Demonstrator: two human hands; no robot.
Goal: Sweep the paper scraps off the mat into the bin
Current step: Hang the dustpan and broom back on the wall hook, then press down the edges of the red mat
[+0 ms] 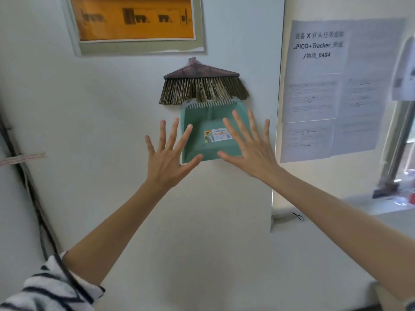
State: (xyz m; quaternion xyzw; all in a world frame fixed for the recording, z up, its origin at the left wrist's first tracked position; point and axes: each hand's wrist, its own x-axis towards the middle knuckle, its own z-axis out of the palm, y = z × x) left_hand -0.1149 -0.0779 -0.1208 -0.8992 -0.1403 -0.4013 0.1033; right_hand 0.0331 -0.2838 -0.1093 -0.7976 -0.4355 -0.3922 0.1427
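The broom head (203,86) is hanging on the wall (112,131), overlapping the top of the dustpan (208,133) just below it. Both hands are spreading before the dustpan, left hand (168,162) leftward, right hand (253,153) rightward. Papers (325,90) are hanging to the right.

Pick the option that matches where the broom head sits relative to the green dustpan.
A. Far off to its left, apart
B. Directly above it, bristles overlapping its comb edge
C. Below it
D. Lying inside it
B: the broom head hangs on the wall just above the green dustpan, its bristles reaching down over the dustpan's toothed top edge.
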